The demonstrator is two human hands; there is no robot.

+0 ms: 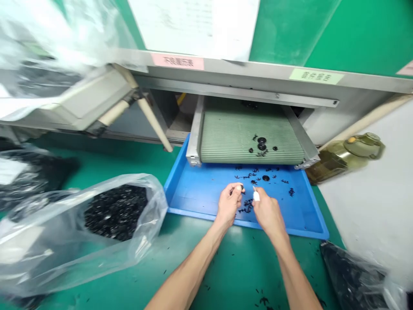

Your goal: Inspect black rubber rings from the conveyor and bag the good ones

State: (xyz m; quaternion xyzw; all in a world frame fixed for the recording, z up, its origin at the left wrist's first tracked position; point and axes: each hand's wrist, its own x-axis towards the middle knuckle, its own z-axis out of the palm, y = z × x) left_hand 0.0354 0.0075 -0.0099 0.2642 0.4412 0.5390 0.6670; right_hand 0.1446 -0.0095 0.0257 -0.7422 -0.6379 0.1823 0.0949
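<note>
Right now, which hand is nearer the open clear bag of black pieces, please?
Left: the left hand is over the blue tray, right of the bag; the right hand is farther right, over the tray.

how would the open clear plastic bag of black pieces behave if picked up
The clear plastic bag would probably be floppy, since its thin walls crease and sag. It may feel bottom-heavy, as many small black pieces are heaped inside. They could spill if it tips, because its mouth gapes open.
</note>
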